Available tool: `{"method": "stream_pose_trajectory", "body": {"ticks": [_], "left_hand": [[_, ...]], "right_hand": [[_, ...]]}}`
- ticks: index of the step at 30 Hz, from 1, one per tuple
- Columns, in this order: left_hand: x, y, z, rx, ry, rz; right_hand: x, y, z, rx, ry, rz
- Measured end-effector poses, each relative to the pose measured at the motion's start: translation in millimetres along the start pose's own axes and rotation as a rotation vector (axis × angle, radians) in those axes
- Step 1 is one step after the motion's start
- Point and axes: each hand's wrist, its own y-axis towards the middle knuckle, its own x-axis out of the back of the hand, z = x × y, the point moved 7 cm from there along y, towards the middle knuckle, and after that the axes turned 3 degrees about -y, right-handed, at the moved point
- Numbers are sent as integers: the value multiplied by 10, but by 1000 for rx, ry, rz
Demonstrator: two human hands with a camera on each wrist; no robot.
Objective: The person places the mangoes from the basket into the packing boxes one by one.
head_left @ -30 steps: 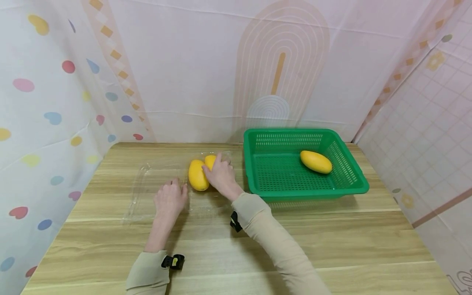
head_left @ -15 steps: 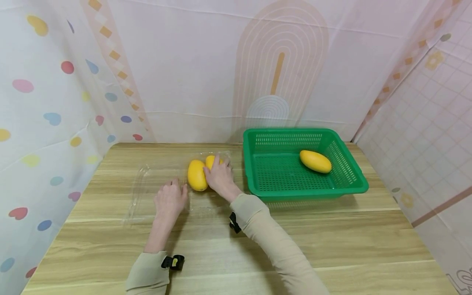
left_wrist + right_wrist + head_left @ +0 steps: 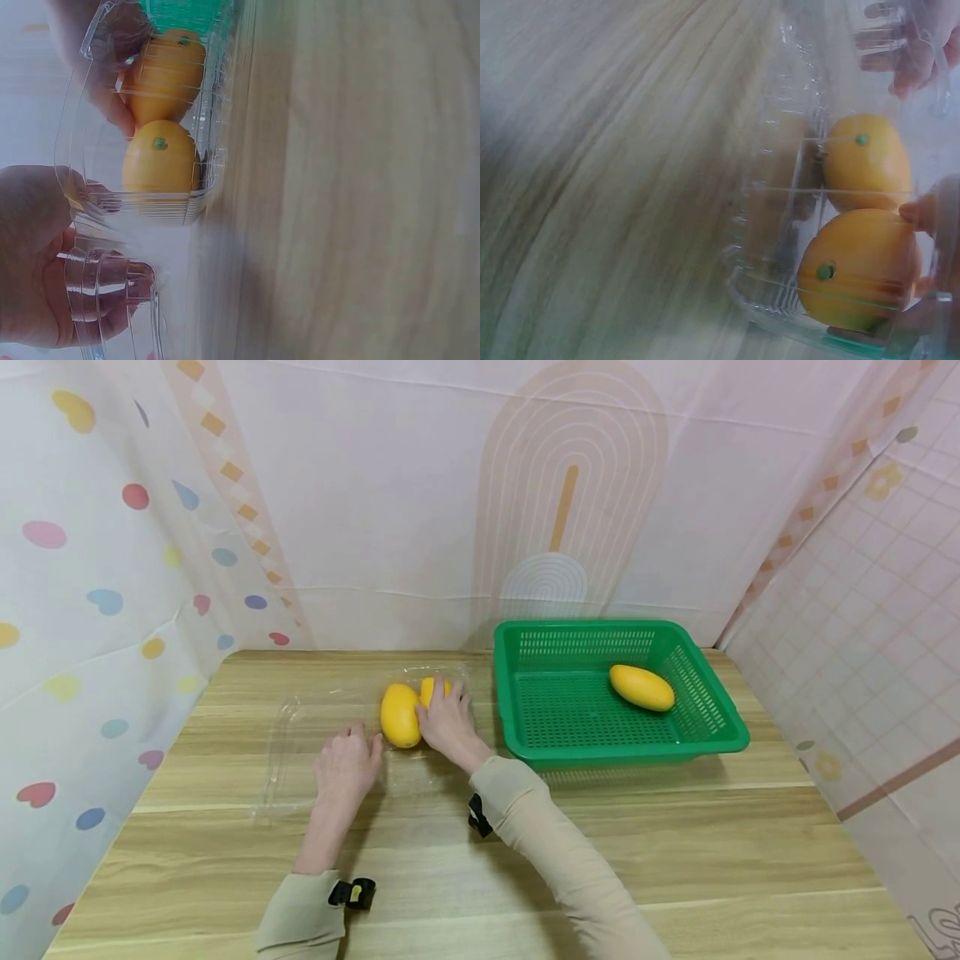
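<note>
A clear plastic clamshell container [image 3: 279,743] lies unfolded on the wooden table. Two yellow mangoes sit side by side in its right half, the left mango [image 3: 401,717] in full sight and the right mango [image 3: 427,691] partly covered by fingers. My right hand [image 3: 450,724] grips the right mango from above, its thumb by the other mango. My left hand [image 3: 347,767] holds the container near its middle fold; in the left wrist view its fingers curl around the plastic edge. Both mangoes show green stem-end spots, as on the nearer mango [image 3: 859,270] in the right wrist view.
To the right of the container stands a green plastic basket [image 3: 513,710] with a single mango [image 3: 642,687] lying in its right part. Patterned cloth [image 3: 375,527] hangs behind the table [image 3: 420,893] and along both sides.
My right hand and the right mango have shifted very slightly, with a little less of that mango showing. The left hand stays where it was.
</note>
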Motion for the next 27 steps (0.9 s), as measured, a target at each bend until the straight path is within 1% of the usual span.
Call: {"method": "stream_pose_trajectory", "body": {"ticks": [6, 10, 13, 16, 22, 27], "left_hand": [[-10, -1, 0, 7, 11, 28], [-16, 3, -3, 10, 12, 38], [-16, 6, -5, 9, 5, 31], [-14, 9, -8, 2, 4, 18], [-5, 9, -10, -8, 3, -5], [-1, 7, -4, -4, 0, -2]], "right_hand": [[7, 10, 5, 44, -14, -20], [15, 15, 28, 92, -77, -30], [17, 16, 60, 142, -142, -39], [43, 8, 101, 190, -182, -60], [126, -8, 151, 256, -208, -87], [221, -31, 156, 293, -193, -91]]}}
